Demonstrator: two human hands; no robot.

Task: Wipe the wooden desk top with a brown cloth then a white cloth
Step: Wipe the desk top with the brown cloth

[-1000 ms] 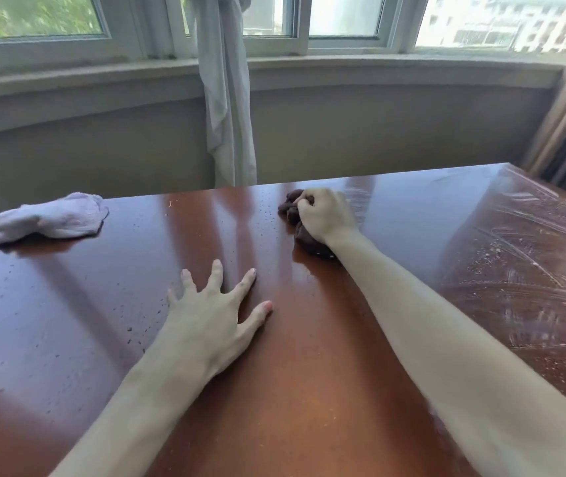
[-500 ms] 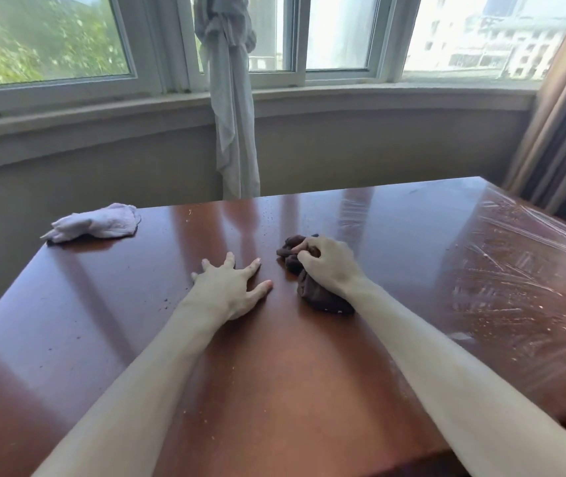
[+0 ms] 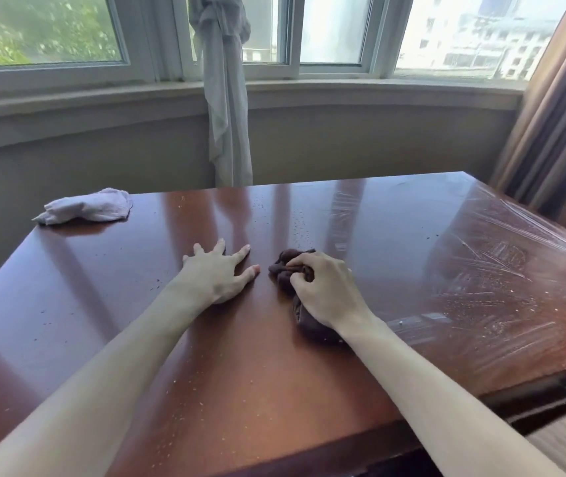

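Sunlit windows stood beyond the table (image 3: 206, 356). My right hand (image 3: 326, 290) had its fingers clamped on the bunched brown cloth (image 3: 283, 270), soft and light, mid-table. My left hand (image 3: 218, 273) lay flat, fingers apart. The limp white cloth (image 3: 87, 206), best gathered at its middle, sat far left.

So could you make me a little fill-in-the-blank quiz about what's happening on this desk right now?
1. The right hand grips a bunched ____ cloth on the desk.
2. The left hand rests on the wood with its fingers ____.
3. The white cloth lies untouched at the desk's far ____ corner.
4. Behind the desk hangs a knotted pale ____ by the window.

Missing words: brown; spread; left; curtain
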